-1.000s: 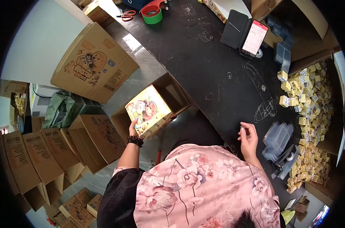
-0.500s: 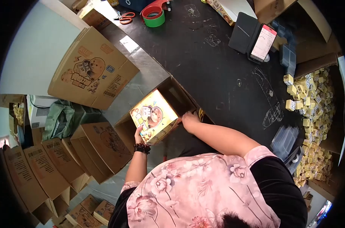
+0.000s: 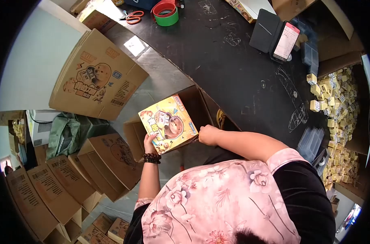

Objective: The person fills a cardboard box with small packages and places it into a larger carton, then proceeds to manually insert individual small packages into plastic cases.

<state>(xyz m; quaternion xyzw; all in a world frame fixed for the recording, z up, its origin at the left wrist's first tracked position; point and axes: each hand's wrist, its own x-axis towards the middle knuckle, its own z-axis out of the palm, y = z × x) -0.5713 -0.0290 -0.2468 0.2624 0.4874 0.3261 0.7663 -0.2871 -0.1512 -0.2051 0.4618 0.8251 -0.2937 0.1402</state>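
A yellow printed box (image 3: 170,123) with a cartoon animal on its top is held over an open cardboard carton (image 3: 195,101). My left hand (image 3: 150,143), with dark beads at the wrist, grips the box's lower left side, thumb on top. At the lower right corner of the box, my right hand (image 3: 209,135) is closed, its fingertips hidden against the box's edge. The carton's inside shows dark behind the box, and one flap stands out to the left.
A black table (image 3: 234,77) bears green tape (image 3: 166,19), scissors (image 3: 133,17) and a phone (image 3: 286,41). Small yellow boxes (image 3: 339,122) are heaped at right beside clear plastic cases (image 3: 310,144). Flattened cartons (image 3: 99,77) lean at left, above a row of open cartons (image 3: 46,185).
The yellow box has tilted so its printed top faces me more. My right hand has drawn back from the carton's edge to the box's corner. The view has shifted slightly.
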